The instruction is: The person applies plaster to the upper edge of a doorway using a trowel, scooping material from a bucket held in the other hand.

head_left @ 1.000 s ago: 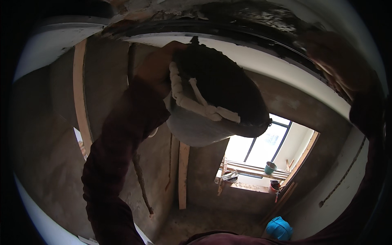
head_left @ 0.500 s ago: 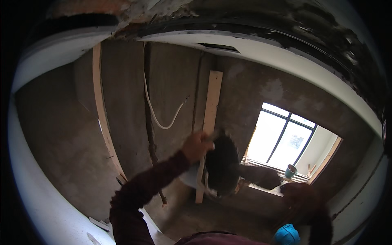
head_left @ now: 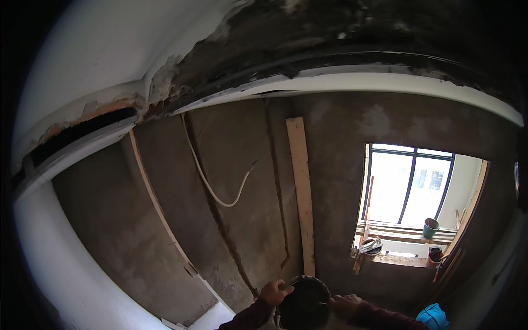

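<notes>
My left hand (head_left: 275, 292) is closed on the rim of a round, dark container (head_left: 302, 302) at the bottom centre, with a pale strap or band partly showing at its left side. My right hand (head_left: 347, 305) is closed at the container's right, round what looks like a trowel handle; the blade is hard to make out in the dark interior. Both forearms, in dark red sleeves, come up from the lower edge.
Plastered walls (head_left: 335, 121) have upright boards (head_left: 298, 181), grooves and a hanging pale cable (head_left: 217, 199). Overhead runs a rough dark edge (head_left: 330, 27). A window (head_left: 412, 184) holds planks, a green bucket (head_left: 430, 228) and other containers (head_left: 371, 247). A blue bundle (head_left: 432, 316) lies lower right.
The container and both hands have dropped from high in the view to its bottom edge. The trowel blade, visible half a second ago, is now hidden. The view has shifted, showing more overhead.
</notes>
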Action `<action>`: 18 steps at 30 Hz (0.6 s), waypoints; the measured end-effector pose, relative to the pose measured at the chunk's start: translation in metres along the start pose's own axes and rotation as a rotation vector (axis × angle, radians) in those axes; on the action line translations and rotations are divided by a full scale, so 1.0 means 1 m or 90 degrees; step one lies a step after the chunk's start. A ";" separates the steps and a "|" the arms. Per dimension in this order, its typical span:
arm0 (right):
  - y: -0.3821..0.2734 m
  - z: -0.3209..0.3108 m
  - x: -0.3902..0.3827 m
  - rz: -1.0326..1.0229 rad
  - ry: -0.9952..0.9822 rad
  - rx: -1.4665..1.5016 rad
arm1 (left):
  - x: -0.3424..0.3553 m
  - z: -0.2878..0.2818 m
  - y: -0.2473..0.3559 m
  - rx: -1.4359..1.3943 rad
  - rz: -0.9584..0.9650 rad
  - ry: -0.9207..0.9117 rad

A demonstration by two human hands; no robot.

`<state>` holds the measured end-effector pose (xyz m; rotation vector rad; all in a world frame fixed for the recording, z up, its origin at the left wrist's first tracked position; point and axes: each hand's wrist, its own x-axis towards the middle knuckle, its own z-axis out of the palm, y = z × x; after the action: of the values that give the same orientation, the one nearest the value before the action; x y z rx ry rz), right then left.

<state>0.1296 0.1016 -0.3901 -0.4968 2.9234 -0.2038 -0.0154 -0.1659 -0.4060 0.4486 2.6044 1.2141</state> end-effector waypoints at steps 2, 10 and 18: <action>-0.006 0.002 0.002 -0.027 -0.026 -0.028 | 0.003 0.005 0.001 0.016 0.025 0.002; 0.003 0.059 -0.014 -0.083 0.088 0.043 | -0.019 0.026 0.060 0.129 0.142 0.016; 0.009 -0.027 -0.063 0.007 -0.183 -0.006 | -0.013 0.033 0.101 0.126 0.151 -0.086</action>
<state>0.1802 0.1342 -0.3560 -0.4678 2.6478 -0.1058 0.0259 -0.0861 -0.3477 0.8678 2.6194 0.9533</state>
